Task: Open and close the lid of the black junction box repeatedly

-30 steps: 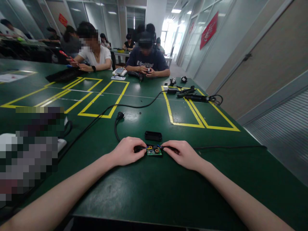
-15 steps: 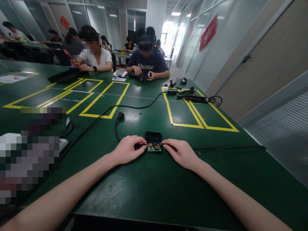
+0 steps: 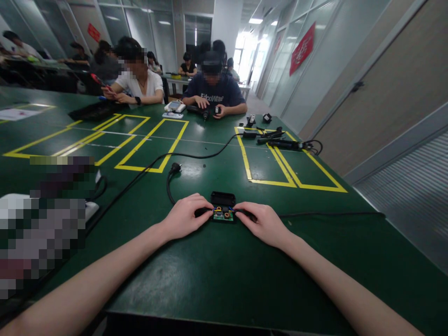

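Note:
A small green circuit board (image 3: 220, 215) with copper coils and coloured wires sits in a shallow black plastic case half, in front of me on the green table. Just behind it lies the other half, a black case cover (image 3: 223, 198), hollow side up. My left hand (image 3: 185, 215) pinches the black power cord at the board's left end; this cord runs back to a plug (image 3: 176, 168). At the right end, my right hand (image 3: 261, 221) is closed on another black cable (image 3: 325, 214), which trails off to the right table edge.
A long black cord (image 3: 191, 155) crosses the table behind my hands. Yellow tape outlines mark the green tabletop (image 3: 224, 275). Black tools and cables (image 3: 280, 139) lie at the back right. Two people sit across, one near a power drill (image 3: 203, 113). Blurred-out items stand at left.
The circuit board has settled lower and flatter into the black case half. Both hands keep their pinch on the cables and have barely moved.

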The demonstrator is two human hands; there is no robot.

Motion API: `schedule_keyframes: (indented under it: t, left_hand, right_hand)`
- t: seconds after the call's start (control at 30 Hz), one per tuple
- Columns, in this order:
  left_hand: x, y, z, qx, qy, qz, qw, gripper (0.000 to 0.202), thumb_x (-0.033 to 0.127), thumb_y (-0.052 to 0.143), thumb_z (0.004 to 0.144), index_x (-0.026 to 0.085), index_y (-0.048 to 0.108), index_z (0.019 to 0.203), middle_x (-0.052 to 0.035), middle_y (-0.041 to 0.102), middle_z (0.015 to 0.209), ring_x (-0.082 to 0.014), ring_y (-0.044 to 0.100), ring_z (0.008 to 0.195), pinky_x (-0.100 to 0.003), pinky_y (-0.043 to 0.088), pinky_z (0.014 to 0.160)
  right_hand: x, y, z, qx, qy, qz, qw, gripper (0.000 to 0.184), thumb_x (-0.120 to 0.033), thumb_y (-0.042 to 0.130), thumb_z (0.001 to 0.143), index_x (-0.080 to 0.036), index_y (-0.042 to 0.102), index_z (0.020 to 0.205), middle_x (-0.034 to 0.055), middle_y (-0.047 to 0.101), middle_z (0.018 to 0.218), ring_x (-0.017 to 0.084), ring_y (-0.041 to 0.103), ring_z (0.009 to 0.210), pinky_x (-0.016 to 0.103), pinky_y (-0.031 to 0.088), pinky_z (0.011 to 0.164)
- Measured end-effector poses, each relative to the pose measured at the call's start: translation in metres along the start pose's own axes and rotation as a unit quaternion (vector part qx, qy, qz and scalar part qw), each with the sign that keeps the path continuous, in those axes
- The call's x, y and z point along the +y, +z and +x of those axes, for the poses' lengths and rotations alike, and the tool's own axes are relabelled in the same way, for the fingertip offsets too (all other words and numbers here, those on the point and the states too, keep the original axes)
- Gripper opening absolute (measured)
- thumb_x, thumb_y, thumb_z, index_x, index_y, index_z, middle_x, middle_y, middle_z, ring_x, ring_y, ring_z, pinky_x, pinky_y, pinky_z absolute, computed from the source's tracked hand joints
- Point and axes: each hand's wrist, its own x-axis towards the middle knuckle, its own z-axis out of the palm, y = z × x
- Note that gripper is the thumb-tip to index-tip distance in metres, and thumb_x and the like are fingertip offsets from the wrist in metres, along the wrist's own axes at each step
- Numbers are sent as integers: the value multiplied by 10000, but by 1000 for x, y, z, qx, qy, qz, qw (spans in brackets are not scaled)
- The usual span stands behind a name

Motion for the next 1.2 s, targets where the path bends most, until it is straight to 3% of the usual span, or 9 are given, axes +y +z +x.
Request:
schedule_keyframes:
  t: [0.33,0.53,0.7,0.87,1.0,1.2]
  left_hand:
    - [1,-1,0,-2,-1,-9,1000,102,218,659,956,198,759,959,-40,752,943,-192,676,907,-307,534,810]
    - [4,-2,0,-15,12,4,1000,144,274,619,994,205,744,975,-41,744,947,-197,666,926,-312,535,828]
    - [7,0,0,-6,6,17,1000,92,251,649,951,203,722,925,-25,716,898,-185,653,867,-288,526,759]
    - [11,4,1,0,-17,7,1000,25,176,700,861,192,704,843,-4,693,821,-170,642,792,-273,504,703]
    - [11,6,-1,19,-34,-5,999,22,210,711,852,195,706,867,-2,696,813,-163,648,759,-271,516,698]
    - [12,6,-4,39,-42,-31,998,56,233,719,833,187,688,838,-1,678,784,-153,622,707,-267,511,671]
  right_hand:
    - [3,3,1,-3,-28,26,999,192,-271,545,1029,-203,719,1073,70,770,996,184,710,777,307,568,739]
    - [3,-3,1,-17,-60,35,997,166,-263,555,1012,-205,710,1023,53,714,903,167,650,725,276,515,662]
    - [5,-5,1,-18,-77,45,996,183,-265,559,1015,-198,730,1017,51,697,880,153,619,660,265,473,596]
    - [4,-5,1,-9,-111,33,993,166,-202,559,975,-187,721,946,48,699,820,165,649,695,272,485,633]
    - [0,-7,2,-5,-131,-1,991,156,-177,557,948,-196,683,859,56,684,804,186,645,743,287,492,658]
    - [1,-6,2,-9,-136,0,991,129,-151,561,933,-205,674,902,65,699,841,202,662,781,303,518,679]
